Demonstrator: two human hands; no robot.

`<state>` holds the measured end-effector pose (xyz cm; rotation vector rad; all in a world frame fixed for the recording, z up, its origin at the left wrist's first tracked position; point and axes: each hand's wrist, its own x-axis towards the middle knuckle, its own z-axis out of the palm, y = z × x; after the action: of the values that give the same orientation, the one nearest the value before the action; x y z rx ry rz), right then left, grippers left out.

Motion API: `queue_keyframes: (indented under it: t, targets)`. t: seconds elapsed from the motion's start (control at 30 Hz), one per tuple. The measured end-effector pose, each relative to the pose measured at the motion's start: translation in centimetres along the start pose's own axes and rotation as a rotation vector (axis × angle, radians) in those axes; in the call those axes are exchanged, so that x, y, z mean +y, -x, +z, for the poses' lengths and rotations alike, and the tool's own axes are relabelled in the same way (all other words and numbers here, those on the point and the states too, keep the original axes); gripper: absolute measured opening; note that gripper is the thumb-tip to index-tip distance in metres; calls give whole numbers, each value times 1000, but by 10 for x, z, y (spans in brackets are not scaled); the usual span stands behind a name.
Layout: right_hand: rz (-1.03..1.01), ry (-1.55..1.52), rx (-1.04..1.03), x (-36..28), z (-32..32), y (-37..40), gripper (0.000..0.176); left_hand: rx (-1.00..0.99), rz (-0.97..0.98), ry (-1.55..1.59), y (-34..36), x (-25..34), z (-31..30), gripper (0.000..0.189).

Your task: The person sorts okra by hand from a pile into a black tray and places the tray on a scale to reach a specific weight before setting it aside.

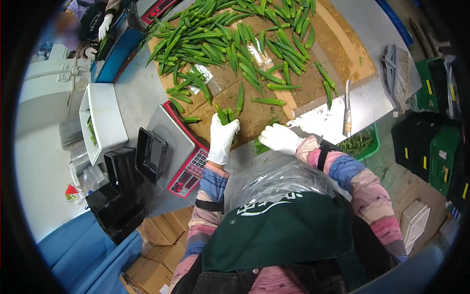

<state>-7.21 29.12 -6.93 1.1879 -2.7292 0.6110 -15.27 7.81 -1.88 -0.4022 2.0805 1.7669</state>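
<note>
My left hand (223, 138), in a white glove, is closed around a few okra pods (225, 116) at the near edge of the cardboard; their tips point away from me. To its right my right hand (281, 139), also gloved, has its fingers curled in near the table edge. Whatever those fingers may hold is hidden; green bits (261, 146) lie just beside them. Beyond both hands, a large heap of loose okra (205, 44) spreads over the cardboard sheet (318, 105). Single pods lie scattered closer to me.
Left of my hands sits a red digital scale (171, 142) with a black tray (151, 154) beside it. Farther left is a white bin (104, 117). A knife (347, 110) and a brush (395, 73) lie to the right, above a green basket (368, 142). A co-worker (93, 22) stands far left.
</note>
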Motion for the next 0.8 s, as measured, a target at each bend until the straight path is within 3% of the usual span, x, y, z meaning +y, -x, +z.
queue_keyframes:
  t: [0.1,0.2,0.3,0.37,0.4,0.53,0.63,0.67,0.8]
  targets:
    - [54,-75,-19,1,-9,11,21,43,39,-16,1,2,1,29]
    - [210,-137,17,5,-16,32,25,38,212,-243,9,9,13,34]
    - [662,-382,205,5,-42,47,25,-52,108,-493,18,-9,30,40]
    - [1097,-655,482,16,-21,59,23,-64,192,-725,46,0,56,43]
    - [1308,-1080,516,19,-42,52,17,-92,431,-760,53,-14,61,46]
    - [1258,-845,517,60,-54,40,22,-183,557,-1156,66,-44,81,51]
    - [1216,-580,422,85,-66,9,28,-137,551,-960,62,-39,75,50]
    - [1211,-463,378,98,-61,1,31,-94,449,-887,58,-32,73,58]
    - [1119,-46,239,136,-32,-23,36,138,360,-699,15,9,50,50]
